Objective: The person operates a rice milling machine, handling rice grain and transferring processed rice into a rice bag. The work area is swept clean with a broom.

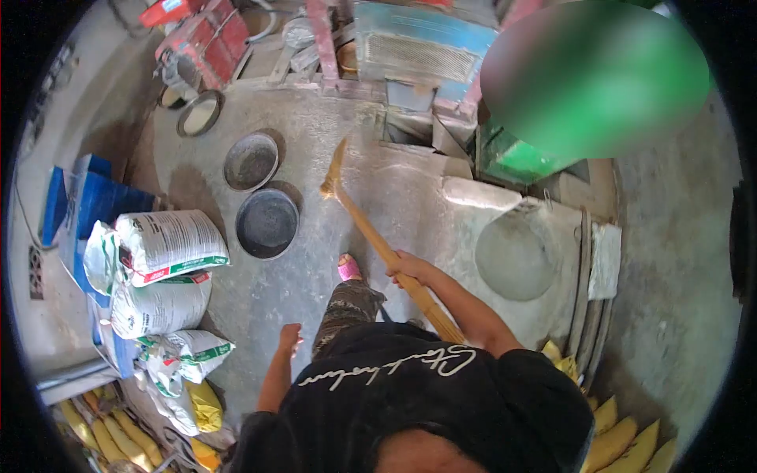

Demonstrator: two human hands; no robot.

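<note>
the right hand [406, 268] is clenched around the wooden handle of a broom [377, 240], about midway along it, with the handle's upper end running back past the right shoulder. the broom slants up and to the left, and its bristle head [334, 175] rests on the concrete floor [410, 197]. the left hand [290, 337] hangs free beside the hip, fingers loosely curled, grasping nothing. a foot in a pink slipper [348, 267] stands just left of the right hand. left of the bristle head lie 2 round dark pans [267, 223], close together. farther left, white printed sacks [169, 246] are stacked against blue ones. yellow bags [623, 441] lie at the lower right, and a red machine [205, 43] sits at the top.
</note>
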